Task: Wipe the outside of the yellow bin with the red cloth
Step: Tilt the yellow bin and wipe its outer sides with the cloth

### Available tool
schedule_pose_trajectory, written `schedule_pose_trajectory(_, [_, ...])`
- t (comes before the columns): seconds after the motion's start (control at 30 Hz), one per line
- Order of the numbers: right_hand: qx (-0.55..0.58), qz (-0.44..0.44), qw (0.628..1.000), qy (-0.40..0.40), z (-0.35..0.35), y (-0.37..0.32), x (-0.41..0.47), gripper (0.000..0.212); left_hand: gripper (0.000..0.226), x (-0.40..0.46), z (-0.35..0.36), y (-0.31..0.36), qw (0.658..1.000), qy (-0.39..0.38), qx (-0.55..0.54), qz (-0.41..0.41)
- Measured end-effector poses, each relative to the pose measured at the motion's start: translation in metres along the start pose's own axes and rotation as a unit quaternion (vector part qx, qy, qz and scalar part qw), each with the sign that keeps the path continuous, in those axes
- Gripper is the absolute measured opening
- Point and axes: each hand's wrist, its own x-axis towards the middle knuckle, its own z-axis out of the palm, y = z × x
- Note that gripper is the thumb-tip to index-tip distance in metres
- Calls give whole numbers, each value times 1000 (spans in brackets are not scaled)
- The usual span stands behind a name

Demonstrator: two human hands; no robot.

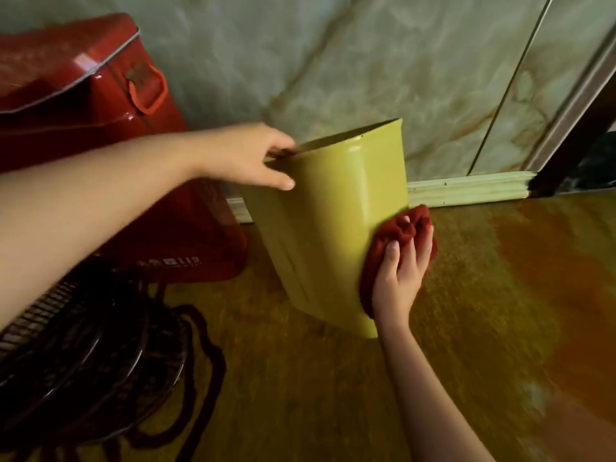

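Right hand [398, 278] flat, fingers spread, pressing a crumpled red cloth [393, 238] against the lower right side of a tall yellow plastic bin [336, 228]. Left hand [246, 155] pinching the rim, thumb outside, fingers hooked over the edge. Bin tilted, base on the glossy amber floor [466, 328], just beside a red metal box [83, 111] near the marbled wall [333, 61]. Mid-wipe on 1 side, apparently. Next: probably sliding the cloth upward while holding the rim firm, then turning the bin.

Floor [433, 328] — yellow bin [333, 228], red box [83, 128]
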Motion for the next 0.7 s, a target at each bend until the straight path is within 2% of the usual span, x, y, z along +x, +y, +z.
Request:
schedule_pose_trajectory(0.07, [-11, -12, 1000, -26, -5, -2, 9, 51, 19, -17, -2, -19, 995, 16, 95, 1])
schedule_pose_trajectory(0.1, [-8, -23, 999, -37, -6, -5, 15, 50, 14, -20, 0, -21, 994, 28, 109, 3])
schedule_pose_trajectory(0.23, [32, -42, 997, -49, -4, -35, 33, 47, 34, -13, 7, -6, 997, 73, 20, -1])
schedule_pose_trajectory(0.37, [-6, -224, 975, -14, 24, -68, 35, 44, 40, 4, 15, 11, 995, 89, -35, 18])
schedule_pose_trajectory(0.43, [-34, -269, 962, -10, 35, -54, 32, 44, 41, 9, 16, 15, 995, 78, -48, 32])
schedule_pose_trajectory(0.5, [-32, -224, 974, -27, 37, -26, 26, 46, 39, 10, 16, 7, 994, 80, -74, 10])
schedule_pose_trajectory(0.6, [-10, -91, 994, -64, 39, 9, 11, 49, 28, 10, 15, -11, 982, 109, -147, -52])
schedule_pose_trajectory(0.7, [21, -75, 995, -68, 46, 6, 0, 44, 21, 13, 11, -25, 961, 142, -219, -86])
